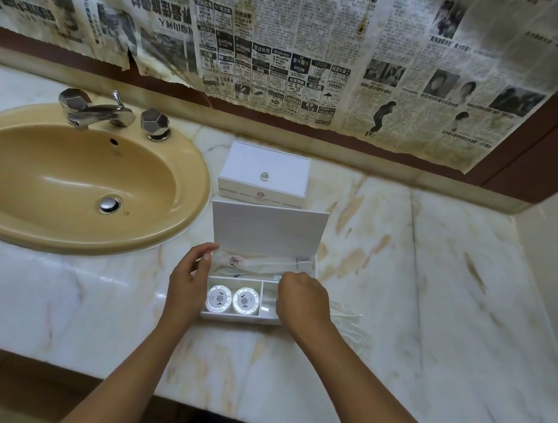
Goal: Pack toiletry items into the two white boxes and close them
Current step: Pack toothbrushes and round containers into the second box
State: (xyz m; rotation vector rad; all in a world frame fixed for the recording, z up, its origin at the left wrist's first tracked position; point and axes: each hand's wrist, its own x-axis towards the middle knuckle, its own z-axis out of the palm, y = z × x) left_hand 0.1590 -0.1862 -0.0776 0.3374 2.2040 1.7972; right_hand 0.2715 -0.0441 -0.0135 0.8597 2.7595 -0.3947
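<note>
A pale marble counter (434,296) with tan veining carries everything; a yellow-beige oval basin (68,175) is set into its left part, with a chrome tap (98,111) at the far rim; right of the basin a closed white box (264,173) sits far, an open white box (260,278) just near of it; clear plastic wrappers (345,316) lie beside the open box's right end.
</note>
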